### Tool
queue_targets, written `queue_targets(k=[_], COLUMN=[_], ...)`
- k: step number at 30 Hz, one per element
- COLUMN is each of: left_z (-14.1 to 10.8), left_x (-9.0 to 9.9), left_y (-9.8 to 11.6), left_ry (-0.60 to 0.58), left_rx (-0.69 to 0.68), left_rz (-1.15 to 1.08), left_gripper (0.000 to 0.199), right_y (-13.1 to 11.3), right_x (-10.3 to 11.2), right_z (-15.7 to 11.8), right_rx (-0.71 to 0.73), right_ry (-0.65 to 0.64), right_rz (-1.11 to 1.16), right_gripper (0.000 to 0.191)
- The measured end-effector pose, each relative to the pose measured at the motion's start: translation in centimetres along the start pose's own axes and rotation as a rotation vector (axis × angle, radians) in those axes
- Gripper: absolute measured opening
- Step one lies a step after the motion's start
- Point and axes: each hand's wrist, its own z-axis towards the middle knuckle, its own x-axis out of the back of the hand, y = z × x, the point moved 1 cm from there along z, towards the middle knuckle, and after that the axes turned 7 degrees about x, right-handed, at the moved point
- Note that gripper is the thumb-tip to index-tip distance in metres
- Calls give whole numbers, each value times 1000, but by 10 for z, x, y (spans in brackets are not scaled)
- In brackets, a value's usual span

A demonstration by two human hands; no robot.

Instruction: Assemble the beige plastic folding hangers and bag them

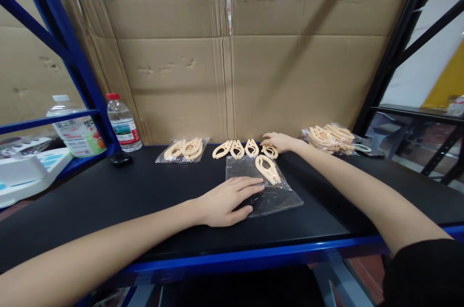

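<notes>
My left hand (232, 201) lies flat on a clear plastic bag (279, 200), its fingers spread over the bag's left part. One beige teardrop-shaped loop piece (267, 169) rests on the upper part of that bag, just beyond my left fingertips. Farther back, my right hand (278, 142) has its fingers curled onto another beige loop piece (270, 152), at the right end of a short row. Left of it in the row are several similar pieces, including a beige loop (251, 148) and a leftmost, slanted loop (222, 150).
A bag of beige loops (183, 150) lies back left, and a fuller pile of bagged loops (329, 138) back right. A red-capped water bottle (123, 125) and a black mouse (121, 159) are at the left. Cardboard panels (174, 70) wall the table's rear.
</notes>
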Motion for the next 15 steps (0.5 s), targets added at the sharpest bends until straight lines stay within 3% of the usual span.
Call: queue_targets(k=[5,9,15], left_z=[1,2,2], left_x=[0,-1,-5], left_y=[0,-2,-3], left_ry=[-4,14,35], left_rx=[9,-10,-27], left_rz=[-8,-15,-12], left_gripper=[51,48,47], right_y=[13,7,-25], right_x=[6,9,0], right_z=[-45,-93,-162], right_rx=[-30,-65,1], right_ry=[-63,-94,185], right_rz=[57,103,151], right_gripper=[46,52,37])
